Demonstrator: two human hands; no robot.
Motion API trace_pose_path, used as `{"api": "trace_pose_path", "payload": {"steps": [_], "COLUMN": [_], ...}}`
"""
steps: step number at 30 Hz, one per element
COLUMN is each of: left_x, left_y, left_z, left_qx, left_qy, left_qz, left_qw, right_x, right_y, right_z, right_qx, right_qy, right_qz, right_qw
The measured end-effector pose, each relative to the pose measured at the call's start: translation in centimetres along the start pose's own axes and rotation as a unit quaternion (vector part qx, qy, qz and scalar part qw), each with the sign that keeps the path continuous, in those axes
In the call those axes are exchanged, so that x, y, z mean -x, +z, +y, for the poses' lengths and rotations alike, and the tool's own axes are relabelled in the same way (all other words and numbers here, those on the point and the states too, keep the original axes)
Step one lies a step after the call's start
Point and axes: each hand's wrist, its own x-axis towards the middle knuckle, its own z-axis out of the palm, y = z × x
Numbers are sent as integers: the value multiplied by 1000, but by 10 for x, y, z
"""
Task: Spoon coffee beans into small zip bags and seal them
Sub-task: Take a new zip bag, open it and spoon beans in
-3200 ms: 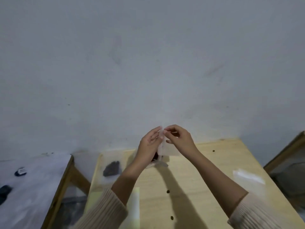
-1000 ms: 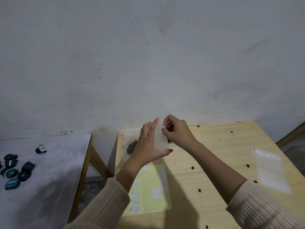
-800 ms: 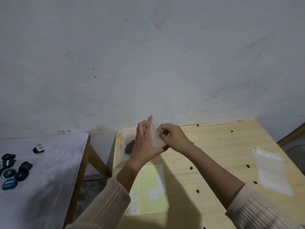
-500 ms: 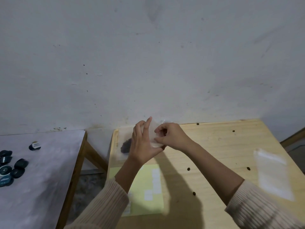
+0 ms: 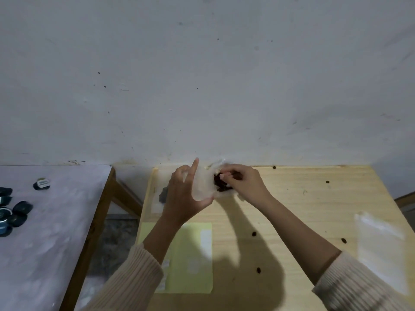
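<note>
I hold a small clear zip bag point(image 5: 203, 185) above the far edge of the wooden table point(image 5: 292, 209). My left hand point(image 5: 186, 194) grips its left side, thumb under it and index finger pointing up. My right hand point(image 5: 242, 182) pinches its right side, where dark coffee beans point(image 5: 220, 184) show through the plastic. A second clear bag with a dark clump of beans point(image 5: 163, 195) lies flat at the table's far left corner, partly hidden by my left hand. No spoon is visible.
A yellow label sheet point(image 5: 190, 257) lies on the near left of the table. Empty clear bags point(image 5: 379, 243) lie at the right edge. Loose beans point(image 5: 254, 233) dot the tabletop. A grey side table point(image 5: 56, 221) to the left carries several dark capsules point(image 5: 20, 208).
The camera tilted down from the wall towards the tables. Both hands kept the bag and shifted slightly left; the bag turned so its beans now show beside my right fingers.
</note>
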Motion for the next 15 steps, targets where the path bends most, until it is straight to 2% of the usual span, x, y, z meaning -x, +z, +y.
{"api": "trace_pose_path", "payload": {"steps": [2, 3, 5, 7, 9, 15], "left_x": [5, 8, 13, 16, 16, 13], "left_y": [0, 0, 1, 4, 9, 17], "left_z": [-10, -13, -16, -17, -17, -15], "left_qx": [-11, -8, 7, 19, 21, 0], "left_qy": [-21, -43, -88, -117, -127, -127], "left_qz": [-13, -23, -37, -47, -50, -48], "left_qw": [1000, 999, 995, 992, 990, 991], "right_x": [-7, -9, -9, -7, -5, -12], "right_y": [-9, -13, -17, -15, -10, -5], "right_z": [23, 36, 60, 78, 85, 82], "right_qx": [109, 173, 275, 319, 287, 117], "right_qy": [-3, 8, 70, 106, 103, 136], "right_qz": [52, 47, -18, -74, -73, 17], "right_qw": [993, 984, 959, 939, 949, 984]}}
